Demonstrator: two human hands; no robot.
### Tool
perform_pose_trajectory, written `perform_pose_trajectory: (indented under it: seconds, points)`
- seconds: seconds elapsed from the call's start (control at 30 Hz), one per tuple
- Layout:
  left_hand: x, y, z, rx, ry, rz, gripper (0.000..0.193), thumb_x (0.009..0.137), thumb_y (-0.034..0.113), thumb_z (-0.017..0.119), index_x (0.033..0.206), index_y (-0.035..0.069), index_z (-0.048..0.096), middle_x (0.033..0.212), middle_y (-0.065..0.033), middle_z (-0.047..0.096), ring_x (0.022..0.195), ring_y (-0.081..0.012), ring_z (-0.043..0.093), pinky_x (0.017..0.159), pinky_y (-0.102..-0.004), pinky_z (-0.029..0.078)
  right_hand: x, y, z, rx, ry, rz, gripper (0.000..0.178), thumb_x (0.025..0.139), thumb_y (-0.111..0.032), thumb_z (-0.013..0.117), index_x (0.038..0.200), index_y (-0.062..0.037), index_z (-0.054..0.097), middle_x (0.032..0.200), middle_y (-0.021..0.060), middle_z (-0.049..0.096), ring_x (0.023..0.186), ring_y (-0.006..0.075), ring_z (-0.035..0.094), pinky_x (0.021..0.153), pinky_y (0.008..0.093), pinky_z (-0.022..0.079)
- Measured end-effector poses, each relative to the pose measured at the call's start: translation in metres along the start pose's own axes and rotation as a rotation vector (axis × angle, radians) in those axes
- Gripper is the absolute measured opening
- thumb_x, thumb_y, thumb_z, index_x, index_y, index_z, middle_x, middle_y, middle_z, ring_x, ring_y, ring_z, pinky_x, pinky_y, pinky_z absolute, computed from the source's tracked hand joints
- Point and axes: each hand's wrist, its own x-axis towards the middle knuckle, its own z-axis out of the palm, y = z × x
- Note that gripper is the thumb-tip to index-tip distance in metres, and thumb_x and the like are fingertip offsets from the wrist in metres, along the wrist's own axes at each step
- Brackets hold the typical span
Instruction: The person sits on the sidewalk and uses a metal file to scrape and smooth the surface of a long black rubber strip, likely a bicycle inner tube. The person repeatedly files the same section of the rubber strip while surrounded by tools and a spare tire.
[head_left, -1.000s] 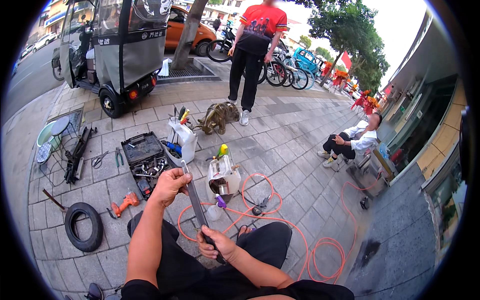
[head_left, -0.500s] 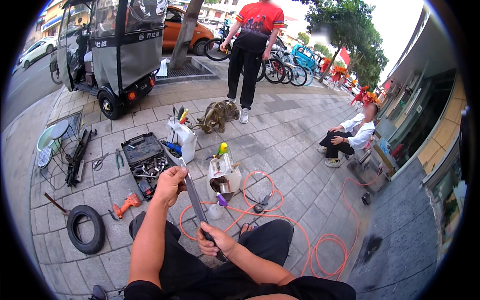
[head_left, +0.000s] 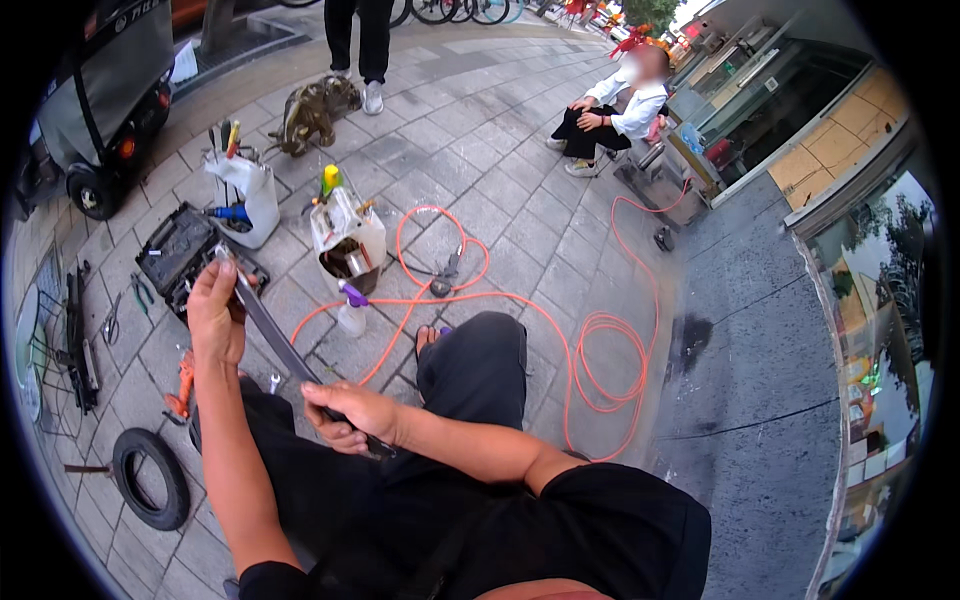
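Grip, left hand (head_left: 217,312): pinching upper end of long, flat, dark-grey strip (head_left: 272,335), material unclear | strip: off grey paving (head_left: 480,230), spanning gap between hands, long axis upper left to lower right | right hand (head_left: 350,415): clamped round lower part, nearer black-clad torso (head_left: 500,540) | hands: apart, both on strip

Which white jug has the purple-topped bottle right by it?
The right white plastic jug: the clear, purple-topped spray bottle stands just in front of it. The left white plastic jug is beside the black plastic toolbox.
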Motion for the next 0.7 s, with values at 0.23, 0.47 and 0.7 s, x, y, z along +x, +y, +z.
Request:
perform_pose_trajectory:
  seconds: [0.23,0.47,0.7]
  points:
    - [0.011,0.002,0.006,-0.013,0.143,0.103,0.017,0.098,0.021,0.070,0.105,0.005,0.069,0.084,-0.0016,0.069,0.068,-0.0136,0.067,0.060,-0.0271,0.055,0.005,-0.014,0.005,-0.059,0.025,-0.029,0.053,0.107,-0.051,0.046,0.093,-0.0010,0.057,0.056,-0.0023,0.041,0.038,0.0067,0.037,0.034,0.0247,0.033]
    - [0.022,-0.002,-0.007,0.056,0.281,0.179,0.023,0.100,0.027,0.068,0.103,0.004,0.068,0.081,-0.0021,0.067,0.062,-0.0114,0.061,0.056,-0.0279,0.052,0.010,-0.016,0.002,-0.316,0.101,-0.114,0.057,0.108,-0.049,0.044,0.112,0.0056,0.060,0.061,0.0012,0.051,0.041,0.0078,0.044,0.037,0.0238,0.036]
    - [0.026,0.006,-0.007,0.082,0.339,0.246,0.027,0.099,0.032,0.070,0.100,0.005,0.068,0.078,-0.0008,0.064,0.059,-0.0105,0.059,0.054,-0.0264,0.052,0.022,0.001,-0.018,-0.695,0.316,-0.177,0.045,0.107,-0.046,0.048,0.103,-0.0025,0.060,0.067,0.0026,0.059,0.045,0.0085,0.050,0.042,0.0252,0.040]
